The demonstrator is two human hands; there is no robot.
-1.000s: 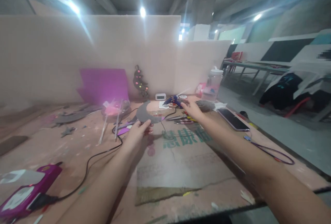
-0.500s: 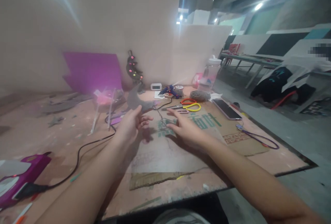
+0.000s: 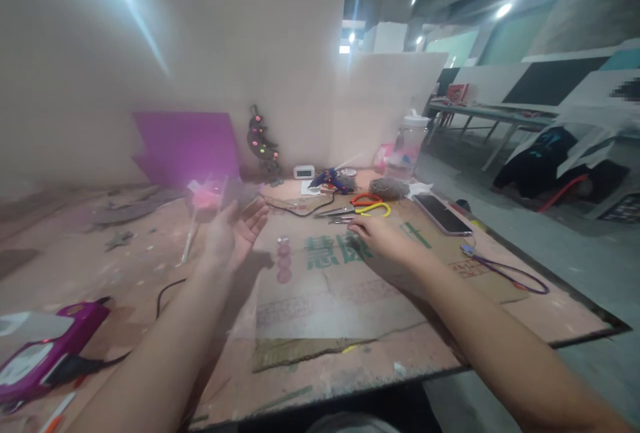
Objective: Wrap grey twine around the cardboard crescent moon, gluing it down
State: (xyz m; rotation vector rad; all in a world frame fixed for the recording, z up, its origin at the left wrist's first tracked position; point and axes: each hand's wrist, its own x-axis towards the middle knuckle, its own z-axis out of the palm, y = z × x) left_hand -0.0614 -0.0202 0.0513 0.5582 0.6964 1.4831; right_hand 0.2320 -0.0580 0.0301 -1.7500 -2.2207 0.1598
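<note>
My left hand (image 3: 237, 236) is raised over the left of the cardboard, palm turned inward. A blurred grey crescent (image 3: 245, 193) shows at its thumb and fingertips, seemingly held; the grip is partly hidden. My right hand (image 3: 377, 236) is low over the cardboard (image 3: 320, 313), its fingers closed on the end of a small metal tool (image 3: 340, 221) whose exact kind I cannot make out. Just beyond lie scissors with yellow and orange handles (image 3: 373, 209). A row of pink round shapes (image 3: 284, 259) appears between my hands.
A glue gun (image 3: 327, 181), a small white clock (image 3: 304, 172), a ball of twine (image 3: 389, 187) and a clear jar (image 3: 411, 143) stand at the back. A phone (image 3: 443, 214) lies right. Decorated crescent (image 3: 261, 139) leans on the partition. A purple power strip (image 3: 60, 346) sits left.
My left hand has moved left and away from my right, with the grey crescent going along. My right hand has shifted right to the small metal tool and closed its fingers.
</note>
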